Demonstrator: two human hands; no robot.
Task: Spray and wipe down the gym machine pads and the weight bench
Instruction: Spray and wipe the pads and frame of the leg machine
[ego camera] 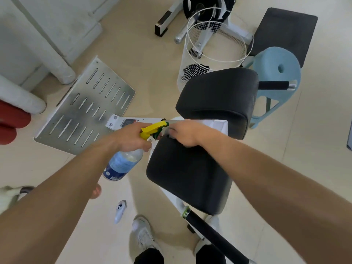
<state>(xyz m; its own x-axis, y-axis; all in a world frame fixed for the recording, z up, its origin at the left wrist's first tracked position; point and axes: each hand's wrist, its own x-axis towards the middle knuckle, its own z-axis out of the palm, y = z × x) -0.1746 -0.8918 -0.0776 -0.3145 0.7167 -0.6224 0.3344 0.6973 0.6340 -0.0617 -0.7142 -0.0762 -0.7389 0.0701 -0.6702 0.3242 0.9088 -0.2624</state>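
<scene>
Your left hand (133, 138) grips the bottle (122, 164) by its neck, a sound hold on light, probably slick plastic, beside the soft pad (190, 174). Your right hand (182, 133) rests on the pad's far edge; its grip is unclear.

A blue-labelled spray bottle (122, 164) with yellow trigger is tilted just beside the near black pad (188, 178).

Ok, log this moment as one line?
left hand: grips clear spray bottle with yellow trigger | right hand: by the nozzle, at far edge of near black seat pad | right grasp: unclear
</scene>
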